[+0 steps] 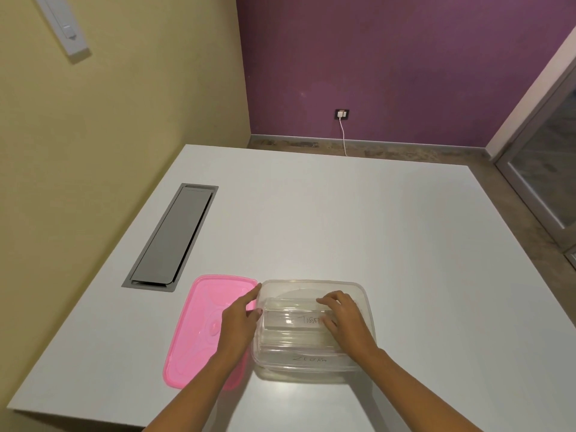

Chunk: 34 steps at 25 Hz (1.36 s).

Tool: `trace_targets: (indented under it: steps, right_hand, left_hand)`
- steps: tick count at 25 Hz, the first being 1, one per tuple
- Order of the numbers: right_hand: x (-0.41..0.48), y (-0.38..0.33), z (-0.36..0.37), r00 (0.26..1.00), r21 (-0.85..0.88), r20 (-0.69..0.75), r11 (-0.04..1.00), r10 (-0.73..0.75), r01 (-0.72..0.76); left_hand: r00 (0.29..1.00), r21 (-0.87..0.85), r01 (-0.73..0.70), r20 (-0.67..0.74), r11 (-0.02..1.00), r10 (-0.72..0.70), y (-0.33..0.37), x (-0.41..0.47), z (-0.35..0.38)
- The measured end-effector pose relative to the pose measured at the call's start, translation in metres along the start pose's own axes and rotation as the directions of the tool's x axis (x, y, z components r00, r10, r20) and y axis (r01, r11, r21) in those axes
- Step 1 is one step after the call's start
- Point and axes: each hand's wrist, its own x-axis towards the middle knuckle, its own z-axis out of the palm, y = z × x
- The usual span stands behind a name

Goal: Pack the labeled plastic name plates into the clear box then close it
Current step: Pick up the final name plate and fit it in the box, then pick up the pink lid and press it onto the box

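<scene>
Here, a big white tabletop (343,213) fills most of the view, set in a corner with a yellow wall (109,104) on the left and a purple wall (374,57) at the back. A long grey hatch (171,238) is sunk into the tabletop on the left side.

Near the front edge sits the clear box (364,294), open at the top. Just beside it on the left lies the pink lid (193,332), flat on the tabletop and touching or almost touching the box.

Inside the box lie clear name plates. One name plate (296,319) in the middle has the word TIGER written on it, though the last letter is partly hidden by fingers. Another name plate (308,358) at the near side has a word that looks like ZEBRA, but it is hard to read. More clear plates seem to lie between and behind them; how many, I cannot tell.

The left hand (238,325) rests at the left wall of the box, over the lid, with one finger pointing along the rim and its grip loose, holding nothing that I can see. The right hand (346,319) is inside the box, its fingers curled down onto the right end of the TIGER plate, gripping it.

A white plug and cord (343,126) hang from a socket on the purple wall.
</scene>
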Motion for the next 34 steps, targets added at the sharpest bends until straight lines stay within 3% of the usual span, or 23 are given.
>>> trace_targets:
  steps: [5, 9, 13, 23, 25, 29, 34]
  right_hand:
    - [-0.01, -0.006, -0.022, 0.97, 0.012, -0.24, 0.999, 0.037, -0.035]
    - [-0.023, -0.007, -0.037, 0.912, -0.026, -0.372, 0.98, 0.174, -0.198]
    - [-0.031, -0.003, -0.039, 0.874, 0.069, -0.287, 0.918, 0.392, -0.389]
    - [-0.045, -0.01, -0.031, 0.86, 0.277, -0.133, 0.851, 0.493, -0.446]
    - [-0.045, -0.011, -0.031, 0.859, 0.283, -0.127, 0.848, 0.497, -0.448]
    - [-0.045, -0.013, -0.033, 0.855, 0.242, -0.135, 0.854, 0.5, -0.461]
    - [-0.044, -0.016, -0.039, 0.848, 0.249, -0.149, 0.849, 0.509, -0.466]
  left_hand:
    - [0.991, 0.04, 0.017, -0.137, 0.999, -0.011, -0.024, -0.003, -0.006]
    - [0.994, 0.281, 0.045, -0.113, 0.959, -0.014, -0.049, -0.023, -0.011]
    - [0.995, 0.446, 0.099, -0.024, 0.889, -0.099, -0.076, -0.045, -0.011]
    - [1.0, 0.708, -0.013, -0.002, 0.706, 0.02, -0.092, -0.061, -0.016]
    - [0.997, 0.689, 0.003, -0.061, 0.725, 0.053, -0.085, -0.061, -0.019]
    - [0.965, 0.375, 0.047, -0.258, 0.926, 0.055, -0.042, -0.061, -0.031]
    - [0.913, 0.242, -0.015, -0.392, 0.97, 0.112, 0.017, -0.048, -0.059]
